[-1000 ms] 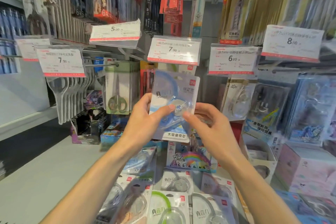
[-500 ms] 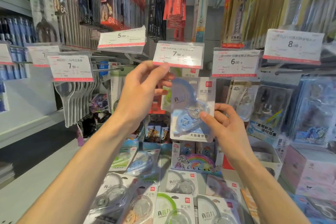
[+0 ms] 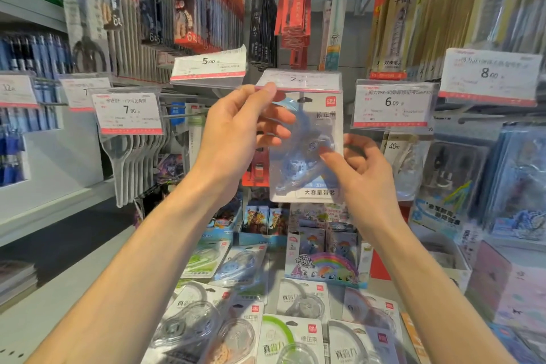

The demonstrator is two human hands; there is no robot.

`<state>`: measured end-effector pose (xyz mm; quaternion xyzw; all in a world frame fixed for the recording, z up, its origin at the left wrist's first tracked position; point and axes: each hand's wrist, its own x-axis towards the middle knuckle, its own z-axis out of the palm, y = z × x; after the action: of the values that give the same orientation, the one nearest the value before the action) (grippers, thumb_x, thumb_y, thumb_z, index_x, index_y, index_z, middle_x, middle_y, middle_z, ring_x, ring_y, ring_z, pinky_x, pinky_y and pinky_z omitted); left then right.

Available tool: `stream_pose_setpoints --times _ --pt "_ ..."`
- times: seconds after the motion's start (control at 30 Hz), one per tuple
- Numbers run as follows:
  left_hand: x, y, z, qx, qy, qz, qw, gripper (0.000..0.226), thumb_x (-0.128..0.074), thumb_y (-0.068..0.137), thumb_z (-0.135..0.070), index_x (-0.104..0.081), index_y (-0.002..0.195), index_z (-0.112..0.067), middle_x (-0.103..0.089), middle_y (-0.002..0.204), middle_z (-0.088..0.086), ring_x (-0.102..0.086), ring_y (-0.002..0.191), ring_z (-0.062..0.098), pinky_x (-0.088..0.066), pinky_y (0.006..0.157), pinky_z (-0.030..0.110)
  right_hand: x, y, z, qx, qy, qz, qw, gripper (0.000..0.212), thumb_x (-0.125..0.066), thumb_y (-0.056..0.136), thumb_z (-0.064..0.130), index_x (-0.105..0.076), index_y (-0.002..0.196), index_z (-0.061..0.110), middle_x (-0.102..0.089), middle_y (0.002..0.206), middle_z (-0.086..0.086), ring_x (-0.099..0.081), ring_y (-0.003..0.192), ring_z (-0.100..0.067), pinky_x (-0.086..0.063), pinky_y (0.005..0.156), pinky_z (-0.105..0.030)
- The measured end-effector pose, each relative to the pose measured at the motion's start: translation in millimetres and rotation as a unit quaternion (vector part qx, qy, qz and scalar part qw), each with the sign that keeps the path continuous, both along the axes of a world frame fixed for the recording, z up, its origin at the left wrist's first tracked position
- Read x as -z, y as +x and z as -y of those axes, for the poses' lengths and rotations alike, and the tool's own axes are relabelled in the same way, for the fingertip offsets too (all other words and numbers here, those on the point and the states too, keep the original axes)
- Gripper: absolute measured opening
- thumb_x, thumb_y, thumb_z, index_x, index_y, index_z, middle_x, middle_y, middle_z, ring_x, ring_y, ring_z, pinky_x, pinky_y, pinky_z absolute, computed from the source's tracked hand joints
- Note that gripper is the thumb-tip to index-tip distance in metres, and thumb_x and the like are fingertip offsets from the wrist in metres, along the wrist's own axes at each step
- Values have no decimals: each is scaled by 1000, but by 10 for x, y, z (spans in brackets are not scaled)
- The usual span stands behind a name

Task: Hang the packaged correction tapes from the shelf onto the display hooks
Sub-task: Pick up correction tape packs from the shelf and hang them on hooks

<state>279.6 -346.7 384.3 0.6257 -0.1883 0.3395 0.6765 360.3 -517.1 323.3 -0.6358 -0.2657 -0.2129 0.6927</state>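
Shelf (image 3: 59, 298) below carried loose correction tape packs (image 3: 291, 337). Higher, the right hand (image 3: 359, 174) pinched the blue packaged correction tape (image 3: 307, 156) upright while the left hand (image 3: 236, 133) lifted the price tag (image 3: 298, 80). Next, its hang hole (image 3: 304, 100) likely needed threading onto the hidden hook.

Correction tape pack (image 3: 307, 151): glossy clear plastic blister over printed card. Price tag holder (image 3: 298, 81): transparent glossy plastic (paper label inside). Shelf (image 3: 38, 313): smooth matt grey.
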Motion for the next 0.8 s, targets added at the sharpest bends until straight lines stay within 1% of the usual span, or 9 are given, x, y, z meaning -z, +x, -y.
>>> stream_pose_setpoints --times 0.07,0.23,0.37,0.47,0.57,0.63,0.7,0.77,0.8 --pt "5 19 -6 -1 5 1 1000 19 -54 106 -24 -65 95 -14 -75 71 0 -66 60 13 -52 59 24 1 37 -4 2 0 -4 1000 29 -77 90 38 -55 108 35 -76 73 13 -66 62 2 -48 51 -13" --pt "56 48 -25 -3 17 3 1000 18 -55 105 -19 -64 90 -15 -75 70 1 -65 58 13 -52 58 23 55 184 -47 21 -13 -25 999 30 -76 89 45 -55 107 36 -80 89 15 -73 80 5 -52 61 -11" --pt "148 118 -96 -21 53 3 998 14 -59 103 -17 -68 91 -15 -75 76 2 -66 61 13 -53 60 23 95 324 -148 42 -37 -43 998 37 -75 89 46 -54 113 26 -65 84 -19 -57 61 -11 -47 58 -28" --pt "275 248 -212 -47 85 -5 995 5 -69 95 -20 -69 99 -19 -77 85 -4 -68 68 10 -55 62 24 146 388 -161 79 -65 -42 994 39 -73 89 52 -58 110 22 -58 83 -18 -52 60 -6 -44 53 -17" --pt "431 481 -316 -98 97 -37 990 22 -72 89 -25 -67 110 -21 -77 95 -8 -69 80 3 -57 66 25 219 424 -88 111 -111 -19 987 36 -70 90 58 -61 109 28 -67 100 -11 -63 79 -1 -48 66 -13" --pt "522 664 -341 -120 100 -63 986 25 -72 95 -23 -63 118 -21 -73 105 -8 -68 92 2 -57 80 31 255 460 -41 115 -122 -7 986 41 -71 90 55 -59 118 28 -65 118 -5 -64 95 3 -50 75 -13" --pt "586 834 -329 -125 105 -84 983 31 -69 97 -26 -57 126 -23 -68 115 -9 -65 106 5 -53 97 35 268 497 -24 107 -120 -3 987 51 -71 90 53 -52 131 29 -60 129 0 -60 95 16 -49 75 -6" --pt "636 976 -292 -113 105 -85 984 37 -67 98 -29 -51 132 -28 -64 118 -14 -63 109 -3 -50 97 24 253 535 -45 79 -122 -10 989 70 -68 86 58 -42 145 30 -54 139 6 -54 96 28 -44 73 3" --pt "655 1033 -268 -105 100 -81 986 38 -66 99 -30 -48 133 -31 -62 114 -20 -62 102 -14 -49 88 13 240 558 -65 60 -122 -17 991 79 -66 83 60 -37 150 29 -52 142 8 -53 102 28 -43 73 5"
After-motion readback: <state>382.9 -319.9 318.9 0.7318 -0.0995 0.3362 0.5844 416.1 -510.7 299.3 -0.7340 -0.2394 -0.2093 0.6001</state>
